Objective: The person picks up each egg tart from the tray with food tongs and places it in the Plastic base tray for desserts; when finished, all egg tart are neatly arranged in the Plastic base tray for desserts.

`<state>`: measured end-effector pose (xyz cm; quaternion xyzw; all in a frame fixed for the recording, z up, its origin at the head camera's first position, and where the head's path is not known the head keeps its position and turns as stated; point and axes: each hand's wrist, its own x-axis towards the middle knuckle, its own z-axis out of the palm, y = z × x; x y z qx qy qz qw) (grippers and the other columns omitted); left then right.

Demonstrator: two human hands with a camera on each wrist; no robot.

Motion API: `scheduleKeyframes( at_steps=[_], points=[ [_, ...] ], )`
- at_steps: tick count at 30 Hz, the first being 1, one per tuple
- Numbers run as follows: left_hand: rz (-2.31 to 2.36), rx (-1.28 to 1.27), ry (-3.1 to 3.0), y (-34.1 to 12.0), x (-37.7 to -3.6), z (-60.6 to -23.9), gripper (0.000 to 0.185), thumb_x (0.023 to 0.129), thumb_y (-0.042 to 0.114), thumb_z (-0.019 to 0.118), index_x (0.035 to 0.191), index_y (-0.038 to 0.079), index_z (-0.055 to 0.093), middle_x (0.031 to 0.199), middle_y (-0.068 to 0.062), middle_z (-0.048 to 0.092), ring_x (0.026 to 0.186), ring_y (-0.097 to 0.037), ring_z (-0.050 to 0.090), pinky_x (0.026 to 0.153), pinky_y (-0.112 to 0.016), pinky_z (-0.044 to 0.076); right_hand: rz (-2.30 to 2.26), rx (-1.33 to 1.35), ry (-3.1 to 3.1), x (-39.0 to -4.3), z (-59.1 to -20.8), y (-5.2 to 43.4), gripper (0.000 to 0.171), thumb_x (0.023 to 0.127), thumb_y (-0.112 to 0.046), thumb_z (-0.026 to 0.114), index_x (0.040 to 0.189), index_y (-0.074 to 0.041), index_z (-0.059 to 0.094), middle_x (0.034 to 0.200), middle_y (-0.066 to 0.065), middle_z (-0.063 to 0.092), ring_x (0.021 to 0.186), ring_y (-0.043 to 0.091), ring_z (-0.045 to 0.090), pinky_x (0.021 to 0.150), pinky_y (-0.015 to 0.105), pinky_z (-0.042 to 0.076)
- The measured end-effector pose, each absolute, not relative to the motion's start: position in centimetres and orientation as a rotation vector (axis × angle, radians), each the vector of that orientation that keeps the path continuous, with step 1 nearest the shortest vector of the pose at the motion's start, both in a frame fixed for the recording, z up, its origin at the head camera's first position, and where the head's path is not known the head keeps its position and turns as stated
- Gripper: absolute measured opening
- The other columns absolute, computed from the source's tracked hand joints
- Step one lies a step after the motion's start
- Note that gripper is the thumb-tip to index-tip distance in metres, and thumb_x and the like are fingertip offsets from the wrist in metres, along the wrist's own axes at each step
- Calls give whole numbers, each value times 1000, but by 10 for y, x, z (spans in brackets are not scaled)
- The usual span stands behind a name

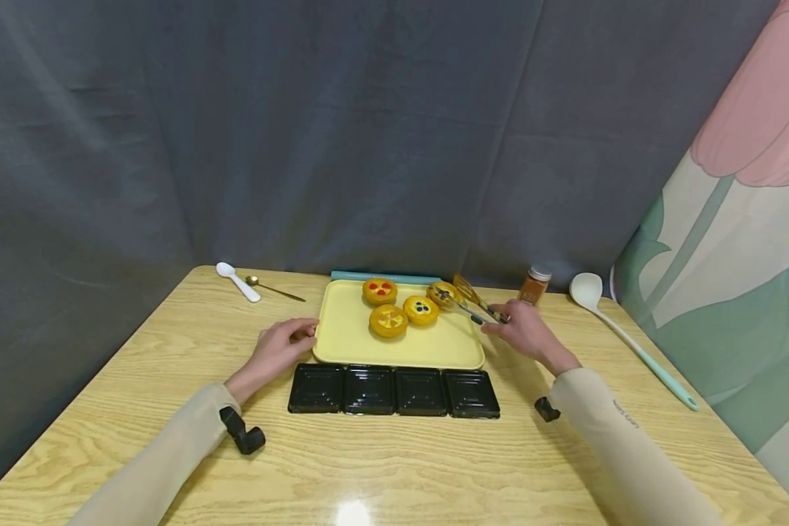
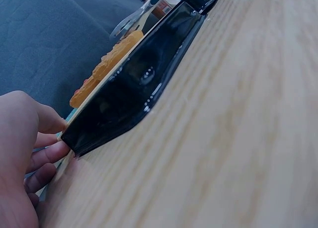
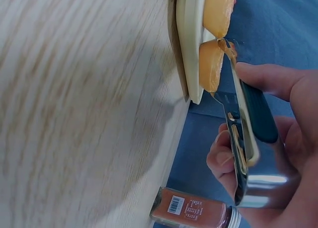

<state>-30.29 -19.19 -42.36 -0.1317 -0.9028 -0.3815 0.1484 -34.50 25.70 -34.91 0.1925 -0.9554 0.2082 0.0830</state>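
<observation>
Your right hand (image 1: pixel 524 330) grips a pair of metal tongs (image 1: pixel 470 303), thumb and fingers curled round the dark-sleeved handles near the hinge. The tong tips sit narrow around a small tart (image 1: pixel 443 294) at the right edge of the yellow tray (image 1: pixel 355 340); in the right wrist view the blades (image 3: pixel 232 71) touch the tart's orange pastry rim (image 3: pixel 210 64). That tart is round, golden-orange, with dark pieces on top, and it sits just ahead of your knuckles.

Your left hand (image 1: pixel 279 348) rests on the wooden table (image 1: pixel 394 460) with its fingertips (image 2: pixel 52 151) touching the tray's near left corner, fingers loosely curled, holding nothing.

Between your hands, nearer than the tray, four black square containers (image 1: pixel 393 390) lie in a row, touching side by side.

Beyond the tongs' tips to the left are three more tarts: one with blue dots (image 1: pixel 421 309) just beside the gripped one, one with yellow slices (image 1: pixel 388 320), one with red dots (image 1: pixel 379 290).

Past your right hand stand a spice jar (image 1: pixel 535 285) and a long white ladle (image 1: pixel 621 332). Far left lie a white spoon (image 1: pixel 238 281) and a gold spoon (image 1: pixel 274 289).
</observation>
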Motion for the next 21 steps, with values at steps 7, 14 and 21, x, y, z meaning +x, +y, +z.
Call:
scheduleKeyframes(
  at_steps=[7, 14, 21],
  points=[
    [-1094, -394, -2585, -191, -302, -423, 38, 92, 17, 68, 127, 3, 69, 101, 0, 71, 96, -23, 65, 95, -54, 36, 643, 589, -2844, -340, -349, 257, 48, 91, -20, 73, 127, 11, 64, 96, 16, 64, 80, 26, 49, 69, 37, 41],
    [-1097, -390, -2578, -191, -300, -422, 39, 91, 18, 68, 128, 3, 69, 99, 0, 70, 94, -22, 65, 95, -53, 35, 638, 611, -2827, -336, -348, 260, 43, 91, -18, 72, 123, 10, 67, 87, 10, 61, 77, 24, 48, 65, 35, 39],
    [-1100, -387, -2580, -191, -300, -421, 38, 91, 15, 69, 127, 3, 69, 100, -1, 71, 96, -24, 66, 97, -54, 34, 637, 603, -2802, -330, -346, 263, 43, 91, -19, 73, 123, 9, 68, 89, 11, 62, 79, 24, 50, 68, 38, 41]
  ],
)
